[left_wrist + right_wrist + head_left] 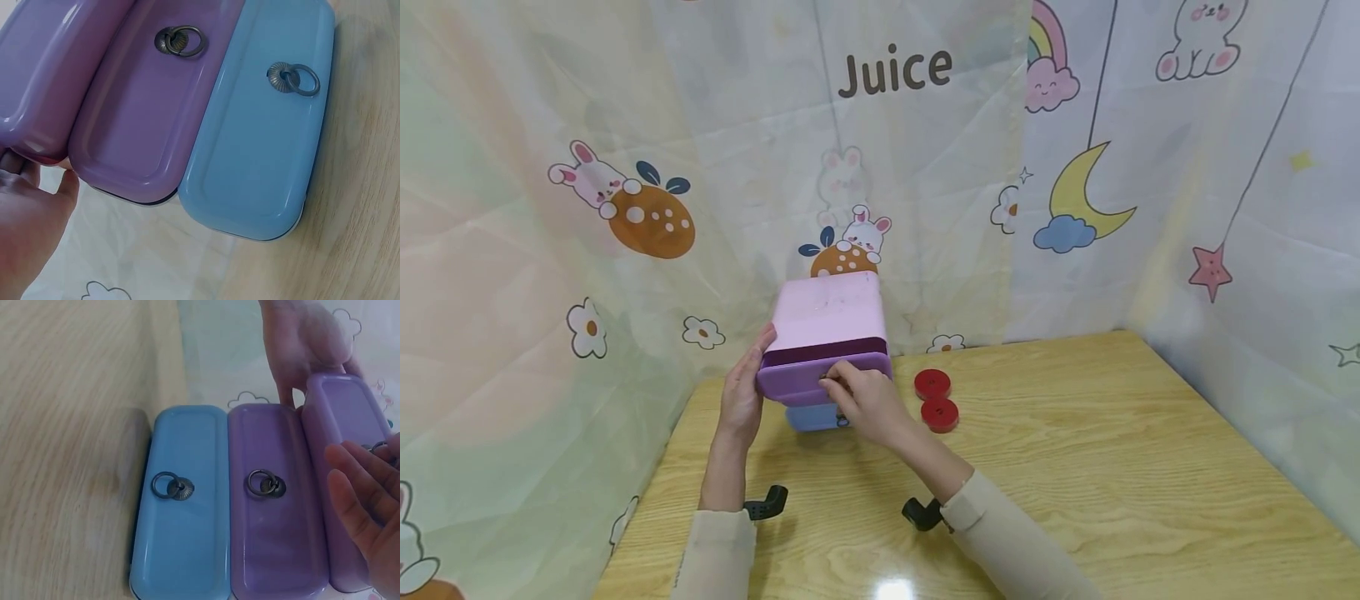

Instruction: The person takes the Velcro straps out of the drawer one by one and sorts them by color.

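Note:
A small cabinet with a pink top (827, 308) stands at the back of the table. Its uppermost purple drawer (786, 382) juts out, showing a dark gap behind its front. At that drawer's front, my right hand (872, 406) pinches the metal ring pull (379, 445) between thumb and fingers. My left hand (742, 404) rests against the cabinet's left side, fingers extended along it. Beneath are a second purple drawer (134, 119) and a blue drawer (256, 144), both flush, with ring pulls hanging free.
Two red round discs (932, 384) lie on the wooden table (1075, 450) to the cabinet's right. Behind the table hangs a printed cloth (737, 208) with cartoon rabbits and flowers. Black camera mounts (767, 503) stick out from both wrists.

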Motion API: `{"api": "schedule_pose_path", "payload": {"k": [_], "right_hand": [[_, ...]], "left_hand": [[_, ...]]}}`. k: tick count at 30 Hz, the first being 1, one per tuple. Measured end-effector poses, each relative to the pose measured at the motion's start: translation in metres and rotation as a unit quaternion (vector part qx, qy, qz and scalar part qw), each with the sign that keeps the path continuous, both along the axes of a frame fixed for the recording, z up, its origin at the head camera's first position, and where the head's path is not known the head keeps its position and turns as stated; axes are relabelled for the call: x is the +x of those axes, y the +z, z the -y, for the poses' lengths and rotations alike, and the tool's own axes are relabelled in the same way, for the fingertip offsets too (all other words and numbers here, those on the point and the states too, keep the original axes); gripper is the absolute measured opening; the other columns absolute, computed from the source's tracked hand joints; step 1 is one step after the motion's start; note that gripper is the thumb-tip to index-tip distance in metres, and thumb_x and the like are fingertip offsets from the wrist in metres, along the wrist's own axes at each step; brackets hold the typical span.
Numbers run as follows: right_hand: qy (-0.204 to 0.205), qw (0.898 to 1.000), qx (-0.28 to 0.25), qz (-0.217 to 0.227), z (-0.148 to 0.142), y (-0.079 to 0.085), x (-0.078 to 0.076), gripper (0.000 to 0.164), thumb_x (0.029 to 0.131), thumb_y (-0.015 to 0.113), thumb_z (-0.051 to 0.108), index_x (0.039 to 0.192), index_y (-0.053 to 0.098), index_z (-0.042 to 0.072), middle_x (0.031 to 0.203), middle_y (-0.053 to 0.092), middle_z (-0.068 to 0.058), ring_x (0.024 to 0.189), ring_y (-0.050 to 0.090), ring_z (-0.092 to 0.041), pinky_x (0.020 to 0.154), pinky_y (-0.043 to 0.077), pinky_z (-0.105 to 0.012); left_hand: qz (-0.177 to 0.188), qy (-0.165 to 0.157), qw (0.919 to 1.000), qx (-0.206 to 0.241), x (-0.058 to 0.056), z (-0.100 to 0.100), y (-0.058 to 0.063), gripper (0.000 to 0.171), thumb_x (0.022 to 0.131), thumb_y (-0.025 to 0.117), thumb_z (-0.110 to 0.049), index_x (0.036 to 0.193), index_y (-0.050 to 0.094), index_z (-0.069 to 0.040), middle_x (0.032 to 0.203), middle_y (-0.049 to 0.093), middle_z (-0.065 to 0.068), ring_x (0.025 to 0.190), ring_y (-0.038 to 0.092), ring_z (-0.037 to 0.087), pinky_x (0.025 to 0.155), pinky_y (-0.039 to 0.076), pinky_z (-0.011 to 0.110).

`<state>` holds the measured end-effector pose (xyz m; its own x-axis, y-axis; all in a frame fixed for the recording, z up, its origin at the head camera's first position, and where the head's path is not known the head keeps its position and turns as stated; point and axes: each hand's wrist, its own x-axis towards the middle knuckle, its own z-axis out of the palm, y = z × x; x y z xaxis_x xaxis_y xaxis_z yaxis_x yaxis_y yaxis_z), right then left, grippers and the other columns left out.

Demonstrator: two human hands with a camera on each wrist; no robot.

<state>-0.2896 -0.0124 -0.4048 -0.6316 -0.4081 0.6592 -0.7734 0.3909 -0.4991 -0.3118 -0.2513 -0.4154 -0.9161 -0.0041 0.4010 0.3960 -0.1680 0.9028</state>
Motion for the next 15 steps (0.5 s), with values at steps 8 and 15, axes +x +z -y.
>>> {"api": "schedule_pose_path", "payload": {"k": [8,15], "right_hand": [[0.008,1.000,-0.001,0.026,0.001,0.002,-0.008,0.015,0.107,0.060,0.021,0.098,0.066,0.011,0.075,0.073,-0.005,0.059,0.062,-0.001,0.055,0.050,-0.016],[-0.014,1.000,0.002,0.000,0.002,0.003,-0.017,0.014,0.104,0.065,0.021,0.097,0.072,0.010,0.074,0.072,0.000,0.062,0.061,-0.003,0.057,0.047,-0.015]], "left_hand": [[-0.015,0.004,0.9998,-0.011,0.001,0.000,0.000,0.055,0.113,0.041,-0.038,0.154,0.047,-0.001,0.168,0.039,0.003,0.159,0.025,0.015,0.133,0.011,0.042],[-0.011,0.004,0.9998,-0.016,0.002,-0.001,0.001,0.056,0.112,0.045,-0.039,0.155,0.047,-0.002,0.168,0.038,0.002,0.159,0.025,0.015,0.132,0.016,0.041]]}}
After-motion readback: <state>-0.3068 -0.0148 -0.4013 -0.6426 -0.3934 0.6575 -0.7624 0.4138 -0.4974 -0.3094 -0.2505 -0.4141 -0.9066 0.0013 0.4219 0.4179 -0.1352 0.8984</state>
